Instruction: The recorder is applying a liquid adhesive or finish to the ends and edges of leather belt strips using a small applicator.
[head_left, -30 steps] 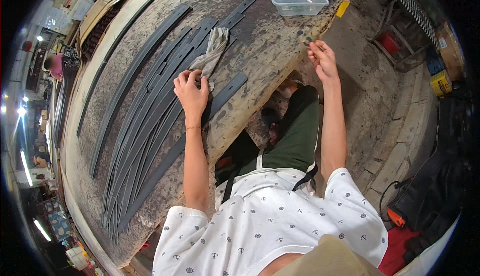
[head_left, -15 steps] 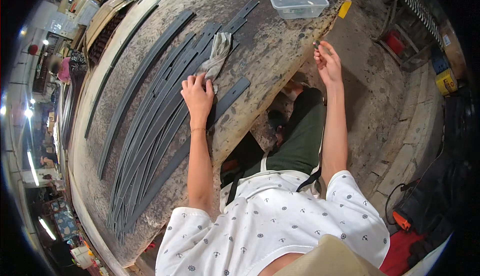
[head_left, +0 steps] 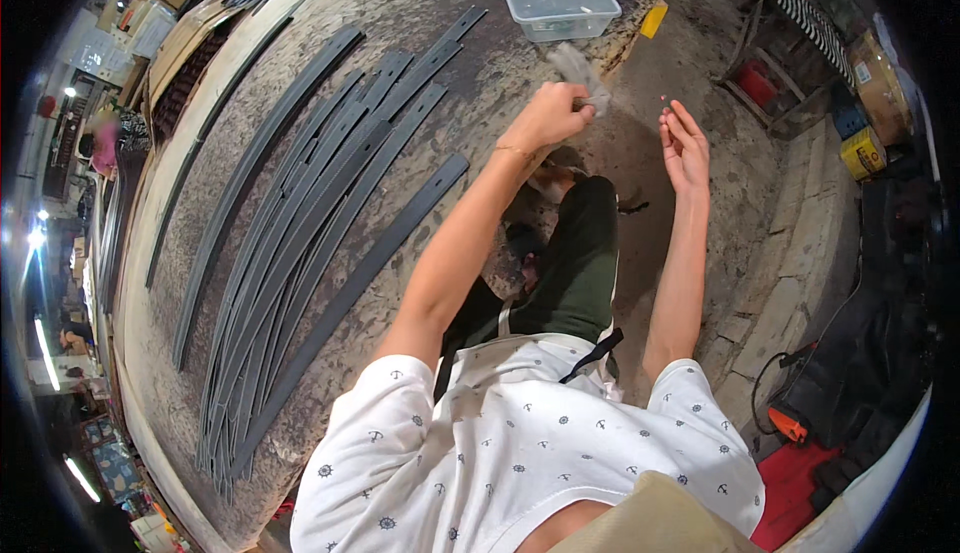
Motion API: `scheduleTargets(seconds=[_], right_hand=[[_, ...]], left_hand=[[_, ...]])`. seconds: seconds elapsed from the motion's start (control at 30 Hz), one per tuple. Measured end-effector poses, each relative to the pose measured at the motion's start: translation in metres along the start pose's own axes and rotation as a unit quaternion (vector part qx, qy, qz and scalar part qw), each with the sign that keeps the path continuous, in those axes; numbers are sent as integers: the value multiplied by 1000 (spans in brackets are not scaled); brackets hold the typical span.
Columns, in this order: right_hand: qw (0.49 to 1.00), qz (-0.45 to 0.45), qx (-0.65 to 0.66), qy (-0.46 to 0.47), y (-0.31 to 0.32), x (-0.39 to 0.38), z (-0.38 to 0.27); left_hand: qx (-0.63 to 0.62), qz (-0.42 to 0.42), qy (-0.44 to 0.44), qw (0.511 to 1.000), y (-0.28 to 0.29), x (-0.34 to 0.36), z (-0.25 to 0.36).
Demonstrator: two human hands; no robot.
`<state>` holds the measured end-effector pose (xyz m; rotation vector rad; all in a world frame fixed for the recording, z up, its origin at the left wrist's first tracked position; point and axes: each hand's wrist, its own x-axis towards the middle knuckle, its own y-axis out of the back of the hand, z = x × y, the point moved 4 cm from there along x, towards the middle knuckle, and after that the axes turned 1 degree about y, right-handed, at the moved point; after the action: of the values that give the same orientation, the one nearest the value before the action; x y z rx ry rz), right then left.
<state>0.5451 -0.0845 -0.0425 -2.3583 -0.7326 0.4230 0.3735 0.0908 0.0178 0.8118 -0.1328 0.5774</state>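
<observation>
Worktable: broad, mottled brown-grey top, bent by the fisheye, running diagonally across the view.
Grey cloth: crumpled, partly blurred, off the person's left hand near the table's edge, just below the plastic tub.
Left hand: closed, gripping the cloth; the forearm crosses the table edge.
Right hand: raised beyond the edge, palm partly turned up, fingers loosely curled; cannot tell whether anything is pinched at the fingertips.
Plastic tub: clear, rectangular, near the table's far corner.
Yellow piece: at that corner, just beside the tub.
Grey strips: long, flat, overlapping in a fanned bundle left of the hands.
Single strip: separate at its upper end, nearest the left forearm.
Striped cloth: on a wooden frame, upper right.
Yellow container: below that frame, far right.
</observation>
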Motion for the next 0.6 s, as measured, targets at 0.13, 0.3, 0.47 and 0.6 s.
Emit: scheduleTargets(seconds=[0.13, 0.3, 0.47, 0.6], right_hand=[[997, -21, -61, 38, 29, 4, -25], [960, -14, -279, 35, -15, 6, -33], [918, -101, -381, 46, -57, 19, -18], [921, -119, -369, 30, -71, 13, -23]], left_hand=[[-59, -17, 75, 995, 46, -37, -2], [-133, -217, 37, 966, 12, -125, 29], [-56, -329, 54, 941, -24, -188, 18], [36, -293, 32, 955, -20, -197, 29]])
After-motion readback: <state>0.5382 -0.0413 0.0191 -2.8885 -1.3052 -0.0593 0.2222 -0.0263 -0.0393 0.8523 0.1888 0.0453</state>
